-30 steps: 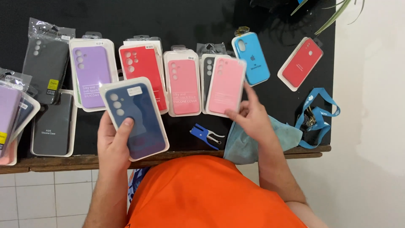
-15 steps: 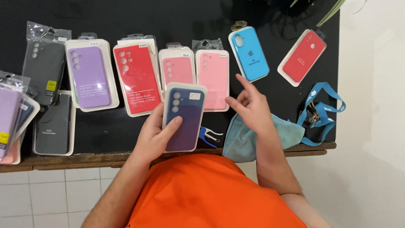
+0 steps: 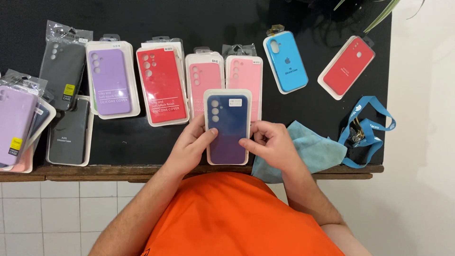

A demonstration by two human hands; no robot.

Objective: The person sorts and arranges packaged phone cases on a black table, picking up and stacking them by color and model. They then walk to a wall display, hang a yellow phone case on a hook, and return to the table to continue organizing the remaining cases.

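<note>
Near the front edge of the black surface [image 3: 294, 19]: navy phone case [image 3: 228, 128] in clear packaging, held upright, clamped between left hand [image 3: 189, 147] at 9 o'clock and right hand [image 3: 270, 142] at 3 o'clock. Two pink cases [image 3: 246, 76] partly covered at 12 o'clock; red case [image 3: 162, 85] at 10 o'clock; blue cloth [image 3: 315, 149] just beside the right hand at 3 o'clock.
</note>
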